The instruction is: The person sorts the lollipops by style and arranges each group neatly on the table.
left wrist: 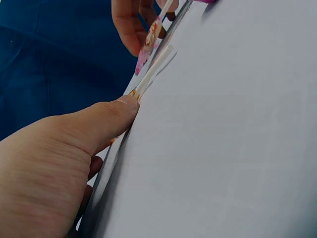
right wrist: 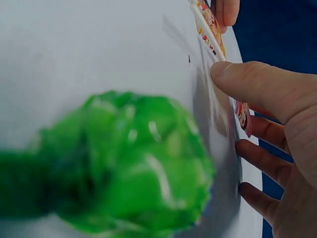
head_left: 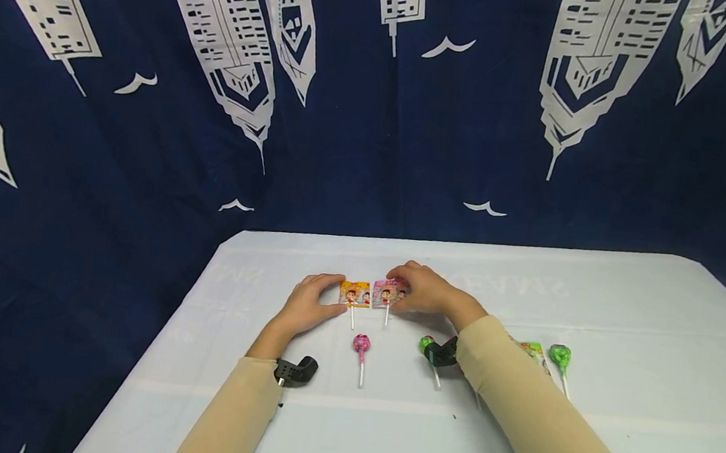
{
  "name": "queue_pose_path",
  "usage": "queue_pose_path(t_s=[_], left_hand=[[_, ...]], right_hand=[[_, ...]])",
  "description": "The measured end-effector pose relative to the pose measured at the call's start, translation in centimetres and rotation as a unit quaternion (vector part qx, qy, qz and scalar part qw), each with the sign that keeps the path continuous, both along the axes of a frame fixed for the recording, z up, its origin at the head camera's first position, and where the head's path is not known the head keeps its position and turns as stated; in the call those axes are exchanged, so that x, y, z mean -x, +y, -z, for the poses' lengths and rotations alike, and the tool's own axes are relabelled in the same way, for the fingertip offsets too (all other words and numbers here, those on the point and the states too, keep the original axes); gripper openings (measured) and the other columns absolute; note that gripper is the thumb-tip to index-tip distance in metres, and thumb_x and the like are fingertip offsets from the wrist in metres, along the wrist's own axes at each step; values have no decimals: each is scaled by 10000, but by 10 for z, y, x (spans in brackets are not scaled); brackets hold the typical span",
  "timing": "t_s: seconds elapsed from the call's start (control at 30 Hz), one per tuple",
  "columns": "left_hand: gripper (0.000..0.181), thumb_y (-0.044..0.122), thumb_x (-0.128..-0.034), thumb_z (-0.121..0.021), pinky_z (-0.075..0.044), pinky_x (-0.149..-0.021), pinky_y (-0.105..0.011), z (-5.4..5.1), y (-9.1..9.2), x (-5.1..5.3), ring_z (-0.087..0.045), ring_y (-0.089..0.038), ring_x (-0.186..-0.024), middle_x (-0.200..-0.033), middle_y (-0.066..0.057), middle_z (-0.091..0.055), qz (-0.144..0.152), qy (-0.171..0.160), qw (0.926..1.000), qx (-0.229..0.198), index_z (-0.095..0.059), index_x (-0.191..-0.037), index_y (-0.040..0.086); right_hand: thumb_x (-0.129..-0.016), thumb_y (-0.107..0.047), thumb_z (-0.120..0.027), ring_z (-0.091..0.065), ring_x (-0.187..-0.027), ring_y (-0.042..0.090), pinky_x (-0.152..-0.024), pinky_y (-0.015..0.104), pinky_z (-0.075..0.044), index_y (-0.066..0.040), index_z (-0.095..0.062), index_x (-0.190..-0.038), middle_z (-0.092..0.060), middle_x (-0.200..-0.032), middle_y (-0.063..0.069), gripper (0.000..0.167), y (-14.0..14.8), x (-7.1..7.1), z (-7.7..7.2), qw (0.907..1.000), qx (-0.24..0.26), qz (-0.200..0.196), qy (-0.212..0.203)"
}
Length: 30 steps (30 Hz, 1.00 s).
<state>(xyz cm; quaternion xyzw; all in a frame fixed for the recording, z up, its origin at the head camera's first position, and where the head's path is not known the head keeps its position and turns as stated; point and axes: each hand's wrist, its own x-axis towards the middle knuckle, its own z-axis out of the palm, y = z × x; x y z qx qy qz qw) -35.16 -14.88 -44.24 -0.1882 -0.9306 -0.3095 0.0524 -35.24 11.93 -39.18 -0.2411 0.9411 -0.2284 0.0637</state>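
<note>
Two flat-wrapped lollipops lie side by side near the far part of the table, sticks toward me: an orange lollipop (head_left: 356,294) and a pink flat lollipop (head_left: 386,293). My left hand (head_left: 305,307) holds the orange one at its left edge, fingertips at the top corner and thumb at the bottom. From the right, my right hand (head_left: 428,292) holds the pink one between thumb and fingers. In the left wrist view the thumb covers most of the orange wrapper; its white stick (left wrist: 154,69) shows. The right wrist view shows the pink wrapper (right wrist: 242,118) partly behind the thumb.
A round pink lollipop (head_left: 361,343) lies nearer me, between the forearms. A round green lollipop (head_left: 426,343) sits under the right wrist. Right of that forearm are a green flat packet (head_left: 532,351), partly hidden, and another green lollipop (head_left: 560,355). A dark blue curtain (head_left: 369,168) hangs behind the table.
</note>
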Motion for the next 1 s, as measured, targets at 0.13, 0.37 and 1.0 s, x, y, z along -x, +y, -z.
queue_pose_path(t_s=[0.13, 0.37, 1.0], left_hand=[[599, 280, -848, -789, -333, -1178, -528, 0, 0, 0, -457, -314, -1395, -1451, -68, -574, -17, -1, 10000, 20, -580, -1397, 169], [600, 288, -852, -785, -321, -1187, -521, 1, 0, 1, -448, -306, -1403, -1460, -62, -566, -23, -65, 10000, 29, -574, -1404, 180], [605, 292, -857, -781, -315, -1191, -529, -1, 0, -1, -435, -309, -1414, -1472, -64, -554, -32, -140, 9999, -3, -567, -1413, 186]], right_hand=[[-809, -292, -795, -525, -1177, 291, -1077, 500, -436, -99, -585, -1360, -597, -1291, 96, 620, -2, 0, 1, 9997, -195, 51, 115], [-805, -291, -794, -516, -1171, 307, -1047, 529, -435, -119, -597, -1357, -597, -1319, 100, 611, -5, 1, 2, 9991, -353, 117, 190], [-844, -322, -778, -470, -1247, 328, -1052, 555, -400, -168, -576, -1395, -535, -1423, 96, 607, -3, 5, 8, 9991, -356, 224, -36]])
